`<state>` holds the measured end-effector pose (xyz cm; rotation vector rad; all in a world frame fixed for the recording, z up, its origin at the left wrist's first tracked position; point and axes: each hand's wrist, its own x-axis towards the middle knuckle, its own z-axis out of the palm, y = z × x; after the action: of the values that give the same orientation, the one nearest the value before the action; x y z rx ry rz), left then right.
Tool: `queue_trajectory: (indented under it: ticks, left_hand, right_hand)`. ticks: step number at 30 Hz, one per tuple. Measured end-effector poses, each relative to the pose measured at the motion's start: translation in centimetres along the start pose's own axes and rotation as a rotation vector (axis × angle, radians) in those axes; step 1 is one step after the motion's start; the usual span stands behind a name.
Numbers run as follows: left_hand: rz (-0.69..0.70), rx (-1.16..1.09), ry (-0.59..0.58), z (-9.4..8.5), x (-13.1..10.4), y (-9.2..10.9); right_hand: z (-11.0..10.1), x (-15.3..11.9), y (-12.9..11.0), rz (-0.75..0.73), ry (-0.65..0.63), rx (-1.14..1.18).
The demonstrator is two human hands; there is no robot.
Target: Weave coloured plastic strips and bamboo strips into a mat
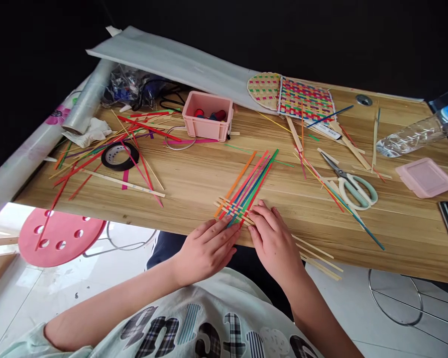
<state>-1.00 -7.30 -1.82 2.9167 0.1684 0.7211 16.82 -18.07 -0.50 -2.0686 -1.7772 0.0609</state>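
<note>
A small piece of weaving made of coloured strips (252,181) crossed by pale strips (233,208) lies at the table's front edge. The coloured ends fan out away from me. My left hand (211,246) is closed on the near left part of the weave, fingertips pressed down on the crossings. On the right side, my right hand (272,233) has its fingers bent around the pale strips, whose long ends emerge beyond it past the table edge. Both palms hide the near ends of the coloured strips.
Scissors (349,181) and loose strips lie to the right, near a pink lid (425,177) and a plastic bottle (414,136). Behind stand a pink box (208,124) and two woven fans (306,97). Black tape (105,158) lies among strips at left.
</note>
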Motion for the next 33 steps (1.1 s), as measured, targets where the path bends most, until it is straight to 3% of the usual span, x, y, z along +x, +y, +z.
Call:
queue_trajectory:
  ticks: [23, 28, 33]
  left_hand:
    - [0.029, 0.147, -0.058, 0.2, 0.2, 0.0]
    - [0.005, 0.039, -0.037, -0.1, 0.4, 0.4]
    - [-0.155, -0.144, 0.017, -0.3, 1.7, -0.2]
  right_hand:
    - [0.2, -0.1, 0.4, -0.042, 0.019, 0.000]
    - [0.0, -0.1, 0.6, -0.006, -0.006, 0.115]
    - [-0.7, 0.6, 1.5, -0.027, 0.017, 0.107]
